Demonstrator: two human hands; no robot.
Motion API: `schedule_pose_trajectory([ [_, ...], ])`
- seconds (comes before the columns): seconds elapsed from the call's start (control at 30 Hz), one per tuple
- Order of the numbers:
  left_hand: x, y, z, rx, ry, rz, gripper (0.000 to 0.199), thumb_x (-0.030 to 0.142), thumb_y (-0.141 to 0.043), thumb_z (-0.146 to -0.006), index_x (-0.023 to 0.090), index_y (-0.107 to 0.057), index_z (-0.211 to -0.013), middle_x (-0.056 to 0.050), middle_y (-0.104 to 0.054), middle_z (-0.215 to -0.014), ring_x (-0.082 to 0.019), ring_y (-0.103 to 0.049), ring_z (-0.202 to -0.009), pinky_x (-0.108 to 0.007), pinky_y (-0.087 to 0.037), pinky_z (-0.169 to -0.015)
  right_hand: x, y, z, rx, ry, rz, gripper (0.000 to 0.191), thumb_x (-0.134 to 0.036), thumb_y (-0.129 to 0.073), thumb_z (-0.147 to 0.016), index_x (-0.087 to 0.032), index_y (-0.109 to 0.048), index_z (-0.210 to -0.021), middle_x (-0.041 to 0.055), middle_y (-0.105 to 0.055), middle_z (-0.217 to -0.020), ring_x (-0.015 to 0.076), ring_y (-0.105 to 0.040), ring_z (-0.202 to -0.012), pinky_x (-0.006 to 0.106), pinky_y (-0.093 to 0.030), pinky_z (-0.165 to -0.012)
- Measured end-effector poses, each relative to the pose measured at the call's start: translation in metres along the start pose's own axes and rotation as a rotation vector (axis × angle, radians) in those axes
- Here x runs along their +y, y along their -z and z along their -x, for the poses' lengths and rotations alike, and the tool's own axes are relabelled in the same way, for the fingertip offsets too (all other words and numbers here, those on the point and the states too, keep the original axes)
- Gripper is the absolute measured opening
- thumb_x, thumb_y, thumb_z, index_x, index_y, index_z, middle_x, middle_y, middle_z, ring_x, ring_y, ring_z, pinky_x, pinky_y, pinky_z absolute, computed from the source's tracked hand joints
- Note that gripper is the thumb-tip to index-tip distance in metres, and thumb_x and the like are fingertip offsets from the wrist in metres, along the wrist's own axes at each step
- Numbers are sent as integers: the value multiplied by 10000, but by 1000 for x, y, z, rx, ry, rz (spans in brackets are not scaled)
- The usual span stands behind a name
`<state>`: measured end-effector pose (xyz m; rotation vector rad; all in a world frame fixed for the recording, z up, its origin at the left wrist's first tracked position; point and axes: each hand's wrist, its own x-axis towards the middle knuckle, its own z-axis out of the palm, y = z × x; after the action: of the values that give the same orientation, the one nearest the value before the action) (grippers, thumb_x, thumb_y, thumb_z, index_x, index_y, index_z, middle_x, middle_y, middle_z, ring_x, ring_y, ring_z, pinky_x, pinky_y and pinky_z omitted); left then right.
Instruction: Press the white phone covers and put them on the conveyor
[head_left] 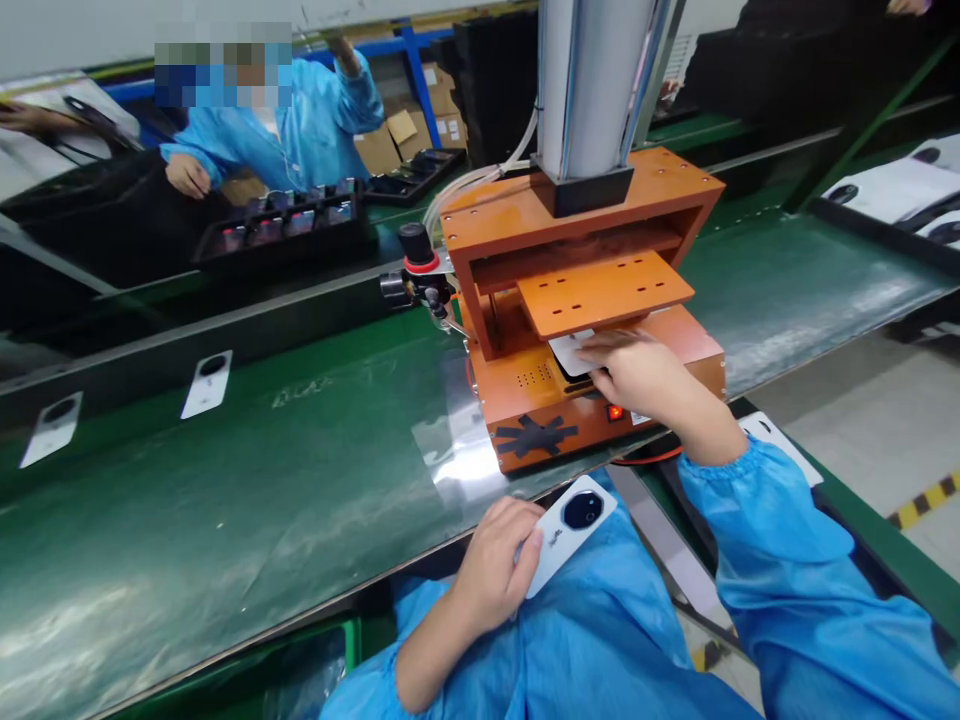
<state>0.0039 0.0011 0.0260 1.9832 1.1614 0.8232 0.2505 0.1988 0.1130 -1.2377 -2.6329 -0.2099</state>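
My left hand (501, 555) is closed on one end of a white phone (559, 535) and holds it tilted above my lap. Its back faces up, with a round black camera area at the far end. Inside the orange press (592, 300), my right hand (637, 370) reaches beneath the raised pressing plate (607, 295). Its fingers, partly blurred, are on a second white phone (574, 355) lying at the dark holder on the press bed. The plate hides part of that phone.
Two white phones (206, 384) (51, 428) lie on the green conveyor (300, 470) to the left. Beside the press sits a black air regulator (416, 270). Across the line, a person in blue (315, 120) works near a black tray (285, 235). Another white panel (780, 445) lies at right.
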Motion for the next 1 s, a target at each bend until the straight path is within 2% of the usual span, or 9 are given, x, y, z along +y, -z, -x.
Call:
schedule_pose_trajectory([
  [0.2, 0, 2, -6, 23, -48, -99, 194, 201, -434, -1018, 194, -623, -973, -107, -673, -1248, -236, -608, -1117, -420, -482, -991, -13, -1, -3, 62, -42, -29, 362, -124, -624, -764, -110, -743, -1106, 174, -743, -1177, 323, -684, -1101, 428, -504, -967],
  [0.33, -4, -1, -11, 50, -113, -268, 172, 173, -462, -994, 188, -626, -947, -124, -595, -1434, -266, -585, -1164, -452, -484, -981, -20, -12, 10, 155, -94, -50, 379, -114, -550, -863, -118, -704, -1209, 156, -705, -1269, 278, -650, -1151, 426, -470, -1020],
  [0.4, -8, -4, -16, 55, -130, -359, 162, 170, -470, -989, 183, -616, -920, -130, -501, -1557, -273, -591, -1113, -462, -495, -925, -26, -23, 29, 280, -172, -71, 395, -135, -484, -945, -152, -654, -1301, 142, -678, -1311, 258, -622, -1200, 435, -442, -1067],
  [0.53, -15, -11, -24, 59, -145, -459, 160, 155, -468, -984, 181, -590, -884, -127, -325, -1686, -244, -598, -960, -456, -509, -836, -37, -61, 89, 691, -447, -208, 351, -207, -490, -993, -198, -633, -1313, 137, -668, -1249, 272, -617, -1192, 472, -473, -1046],
  [0.6, -18, -14, -26, 70, -156, -463, 158, 144, -469, -982, 180, -585, -881, -122, -262, -1712, -232, -594, -939, -451, -517, -832, -37, -82, 119, 757, -545, -217, 325, -231, -523, -986, -199, -645, -1286, 131, -666, -1204, 282, -624, -1160, 496, -493, -1030],
  [0.7, -20, -15, -26, 92, -168, -448, 156, 130, -470, -981, 180, -581, -882, -128, -223, -1723, -228, -602, -946, -448, -528, -833, -32, -96, 147, 748, -643, -195, 339, -258, -537, -993, -191, -630, -1311, 140, -656, -1211, 297, -615, -1167, 521, -498, -1027],
  [0.77, -20, -14, -26, 106, -176, -432, 156, 126, -469, -982, 182, -583, -892, -135, -237, -1716, -227, -615, -960, -449, -535, -846, -28, -91, 149, 734, -669, -191, 343, -253, -526, -1001, -201, -623, -1326, 138, -658, -1222, 297, -612, -1174, 517, -492, -1028],
  [0.87, -21, -13, -26, 114, -189, -413, 156, 126, -467, -986, 185, -592, -914, -147, -275, -1698, -228, -634, -989, -445, -545, -867, -30, -70, 127, 681, -610, -175, 360, -205, -489, -1001, -235, -628, -1332, 116, -665, -1260, 280, -617, -1186, 483, -468, -1032],
  [1.0, -20, -13, -26, 126, -202, -432, 147, 122, -473, -983, 187, -600, -951, -162, -304, -1681, -242, -642, -1040, -453, -550, -900, -33, -45, 74, 491, -373, -140, 471, -77, -417, -956, -241, -623, -1346, 98, -637, -1389, 251, -564, -1305, 444, -382, -1054],
])
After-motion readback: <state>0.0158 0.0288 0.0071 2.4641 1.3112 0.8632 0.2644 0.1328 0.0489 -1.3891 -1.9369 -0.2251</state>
